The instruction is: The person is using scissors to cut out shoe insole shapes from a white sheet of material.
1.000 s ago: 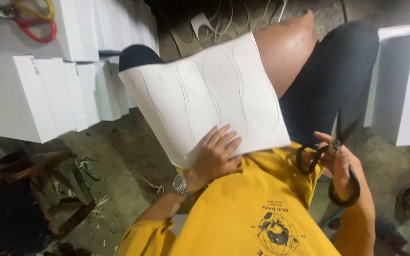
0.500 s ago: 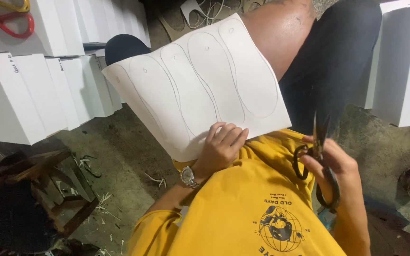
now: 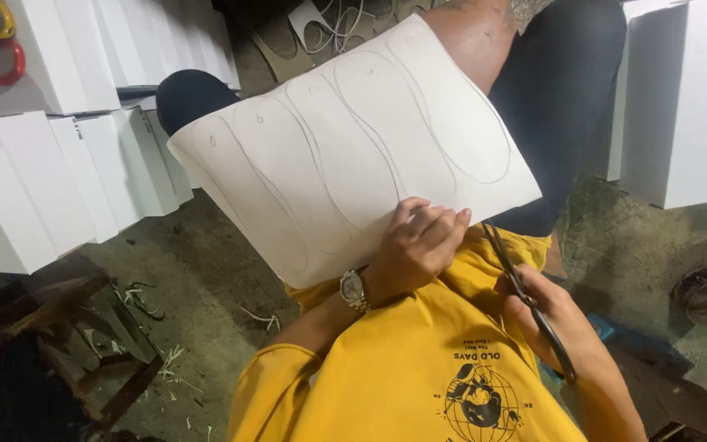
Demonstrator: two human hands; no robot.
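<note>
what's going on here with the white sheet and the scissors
A person in a yellow shirt sits with a white sheet propped on their lap, with long rounded outlines drawn on it. The left hand, wristwatch on its wrist, grips the sheet's near edge. The right hand holds dark scissors, blades pointing toward the sheet's near right corner; no cut shows yet. White boxes are stacked on both sides, and thin trimmings lie on the floor.

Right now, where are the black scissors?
In the head view, the black scissors are in the right hand, low and right of centre, blades pointing up toward the near edge of the white sheet beside the left hand.
</note>
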